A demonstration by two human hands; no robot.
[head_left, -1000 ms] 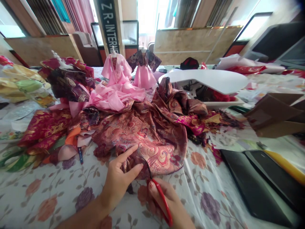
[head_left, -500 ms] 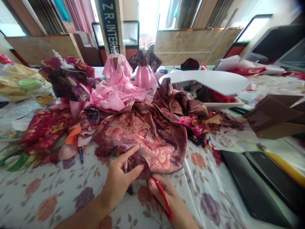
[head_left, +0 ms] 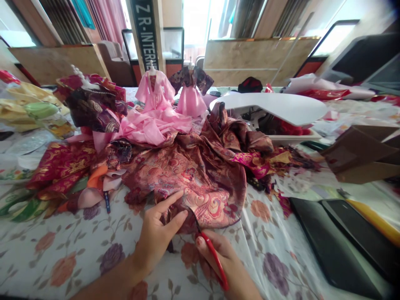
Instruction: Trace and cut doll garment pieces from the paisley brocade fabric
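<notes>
A rose-and-gold paisley brocade fabric [head_left: 187, 183] lies bunched on the table. My left hand [head_left: 156, 233] holds its near edge between thumb and fingers. My right hand [head_left: 220, 260] grips slim red-handled scissors [head_left: 212, 254], whose dark blades [head_left: 195, 218] reach up into that edge, close to my left thumb. Behind the brocade, two doll-sized gowns stand on dress forms: a pink one [head_left: 153, 89] and a pink one with a dark patterned top [head_left: 189, 96]. Pink satin [head_left: 153, 129] spreads out before them.
Floral cloth [head_left: 68, 258] covers the table. Red-gold brocade scraps [head_left: 61, 166] and plastic-wrapped yellow material [head_left: 31, 110] lie left. A white curved panel [head_left: 268, 106] stands beyond. Brown card pieces [head_left: 359, 152] and a black flat case [head_left: 337, 246] lie right.
My right hand and the scissors have shifted slightly at the fabric edge. My left hand keeps its hold, and the view has drifted a little.
</notes>
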